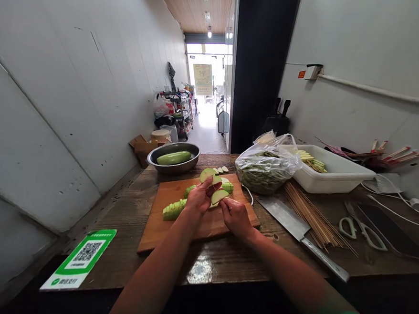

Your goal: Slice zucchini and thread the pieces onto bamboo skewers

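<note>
Above a wooden cutting board, my left hand is closed around pale green zucchini slices, its palm partly turned up. My right hand pinches the edge of a half-round zucchini slice close to the left fingers. Whether a thin skewer is also in the right fingers I cannot make out. Sliced zucchini lies in a fanned row on the board's left, with more cut pieces behind my hands. A few small slices rest at the board's far edge.
A metal bowl holds a whole zucchini. To the right are a cleaver, bamboo skewers, scissors, a dark flat slab, a plastic bag of greens and a white tub. A QR-code card lies front left.
</note>
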A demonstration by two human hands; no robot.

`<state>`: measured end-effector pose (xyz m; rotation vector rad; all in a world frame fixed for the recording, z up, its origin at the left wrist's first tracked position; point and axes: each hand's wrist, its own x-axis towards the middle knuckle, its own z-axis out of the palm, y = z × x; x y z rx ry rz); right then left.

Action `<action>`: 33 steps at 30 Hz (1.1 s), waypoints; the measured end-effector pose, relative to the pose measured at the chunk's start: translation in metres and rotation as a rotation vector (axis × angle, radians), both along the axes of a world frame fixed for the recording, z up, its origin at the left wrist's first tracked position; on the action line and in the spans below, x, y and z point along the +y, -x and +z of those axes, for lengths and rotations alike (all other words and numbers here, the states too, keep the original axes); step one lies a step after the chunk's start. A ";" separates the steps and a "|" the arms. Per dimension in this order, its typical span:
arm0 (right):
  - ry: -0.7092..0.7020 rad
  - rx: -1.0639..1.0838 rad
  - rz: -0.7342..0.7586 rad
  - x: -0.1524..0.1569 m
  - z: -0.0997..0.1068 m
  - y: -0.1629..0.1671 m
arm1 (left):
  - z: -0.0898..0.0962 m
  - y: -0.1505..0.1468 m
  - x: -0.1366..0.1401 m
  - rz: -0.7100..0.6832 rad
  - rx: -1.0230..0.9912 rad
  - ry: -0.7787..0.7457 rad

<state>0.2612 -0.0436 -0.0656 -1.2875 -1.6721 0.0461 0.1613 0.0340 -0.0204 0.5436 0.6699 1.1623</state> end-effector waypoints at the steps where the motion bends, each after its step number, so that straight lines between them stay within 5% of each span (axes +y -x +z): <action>1: 0.000 -0.001 -0.003 0.000 0.000 0.000 | -0.001 0.000 0.000 -0.001 -0.003 -0.001; 23: 0.020 0.014 -0.033 0.003 -0.001 -0.004 | -0.003 -0.016 -0.015 0.016 0.039 0.014; 33: 0.027 -0.018 0.048 -0.002 0.000 0.000 | 0.008 0.013 0.006 0.104 -0.002 -0.090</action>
